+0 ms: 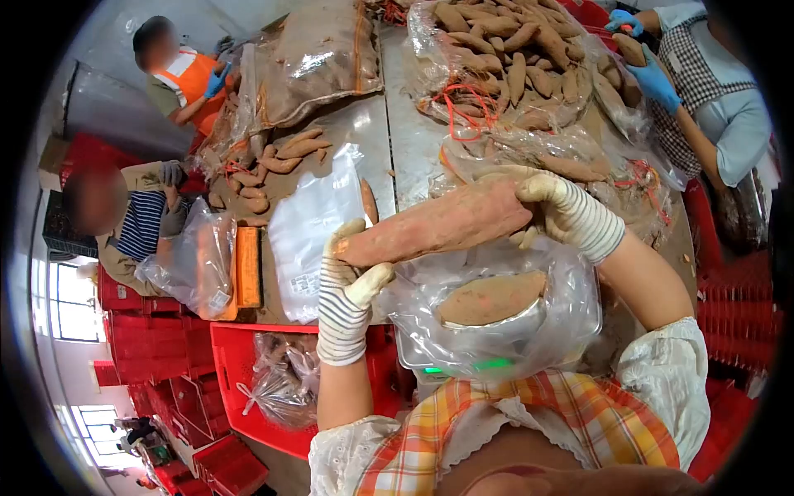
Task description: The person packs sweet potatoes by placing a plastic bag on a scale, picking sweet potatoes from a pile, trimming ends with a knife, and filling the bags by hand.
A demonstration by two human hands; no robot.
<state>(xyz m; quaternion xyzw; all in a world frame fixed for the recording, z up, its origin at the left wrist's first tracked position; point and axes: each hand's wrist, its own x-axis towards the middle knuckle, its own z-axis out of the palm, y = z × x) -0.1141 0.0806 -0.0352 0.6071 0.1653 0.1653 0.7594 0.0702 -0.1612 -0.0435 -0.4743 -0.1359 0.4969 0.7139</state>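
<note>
A large reddish sweet potato (438, 223) is held up between both hands, nearly level. My left hand (351, 285), in a striped white glove, grips its left end. My right hand (566, 207), gloved alike, grips its right end. Below it, an open clear plastic bag (397, 302) lies on a scale (595, 326) with a green lit display. Inside the bag rests one brown sweet potato (492, 299). Flat clear bags (310, 240) lie left of my left hand, with a thin sweet potato (369, 201) beside them.
Sweet potatoes fill an open bag (529, 62) at the back; a full sack (318, 58) stands left of it. A red crate (240, 397) holds bagged produce below the table edge. Two co-workers are at the left, one at the right holding a sweet potato. An orange tray (248, 269) lies left.
</note>
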